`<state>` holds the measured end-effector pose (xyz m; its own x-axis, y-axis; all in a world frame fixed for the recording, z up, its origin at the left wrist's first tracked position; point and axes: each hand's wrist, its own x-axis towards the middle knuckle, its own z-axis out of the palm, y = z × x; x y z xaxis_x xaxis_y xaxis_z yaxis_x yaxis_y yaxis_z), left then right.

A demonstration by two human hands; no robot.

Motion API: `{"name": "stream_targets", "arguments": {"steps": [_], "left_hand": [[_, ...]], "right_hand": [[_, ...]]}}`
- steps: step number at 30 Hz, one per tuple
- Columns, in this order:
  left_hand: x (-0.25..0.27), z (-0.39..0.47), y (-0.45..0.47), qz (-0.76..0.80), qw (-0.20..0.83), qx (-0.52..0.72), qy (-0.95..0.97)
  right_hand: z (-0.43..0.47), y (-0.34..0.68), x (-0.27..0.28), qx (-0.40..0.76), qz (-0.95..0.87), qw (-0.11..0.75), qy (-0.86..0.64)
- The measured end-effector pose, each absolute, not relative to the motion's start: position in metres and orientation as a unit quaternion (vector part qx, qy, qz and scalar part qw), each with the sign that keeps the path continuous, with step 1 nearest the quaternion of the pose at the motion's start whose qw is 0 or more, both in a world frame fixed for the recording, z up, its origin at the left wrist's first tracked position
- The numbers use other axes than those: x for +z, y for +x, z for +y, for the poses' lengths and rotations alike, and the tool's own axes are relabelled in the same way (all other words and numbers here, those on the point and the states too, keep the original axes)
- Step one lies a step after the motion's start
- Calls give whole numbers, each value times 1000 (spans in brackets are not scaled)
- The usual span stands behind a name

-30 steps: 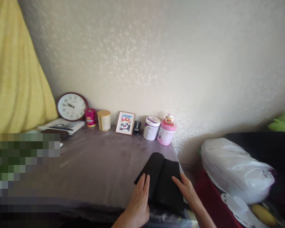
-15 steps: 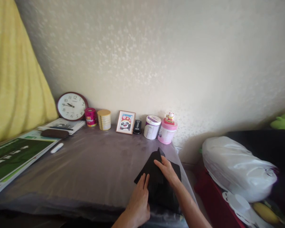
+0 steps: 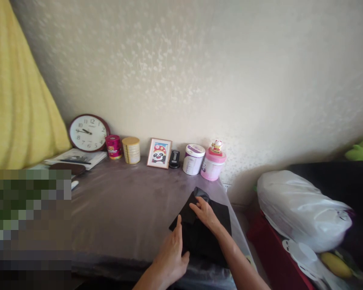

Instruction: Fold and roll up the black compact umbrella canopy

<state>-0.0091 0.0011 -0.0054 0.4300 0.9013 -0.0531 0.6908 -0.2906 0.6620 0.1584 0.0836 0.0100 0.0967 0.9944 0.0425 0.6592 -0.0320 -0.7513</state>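
My left grip (image 3: 171, 253) rests along the near left side of a flat, folded black piece of soft-looking material (image 3: 196, 237), its forefinger stretched forward and its thumb held apart: it is open, closed round nothing. My right grip (image 3: 206, 212) lies over the upper part of the same piece, fingers bent and reaching left across it; whether they pinch a layer or only press on it, I cannot tell. The black piece lies at the near right corner of the grey-brown covered table (image 3: 124, 209), one narrow, shinier end of it showing just beyond my right fingers.

Along the wall at the back stand, from left to right, a round white clock with a dark red rim (image 3: 89, 133), a bright pink tin (image 3: 113, 147), a pale yellow ridged tub (image 3: 131, 151), a framed panda picture (image 3: 159, 154), a small black object (image 3: 174, 159), a white and purple canister (image 3: 193, 160) and a pink-lidded tub (image 3: 213, 167) — a little white, red and gold figurine (image 3: 217, 147) sits on its lid. Off the table, to the right, rests a full white plastic bag (image 3: 302, 209).
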Motion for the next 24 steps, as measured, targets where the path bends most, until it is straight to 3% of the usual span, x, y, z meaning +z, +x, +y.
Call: {"name": "stream_targets", "arguments": {"steps": [5,9,14,24], "left_hand": [[2,2,-18,536,245,217,779],[5,1,-18,500,152,219,824],[-4,1,-9,462,186,124,858],[-35,2,2,465,220,160,843]], "right_hand": [[77,152,20,347,-677,300,-575],[72,147,23,290,-731,278,-552],[63,145,16,158,-790,241,-541],[65,166,2,32,-868,248,-428]]}}
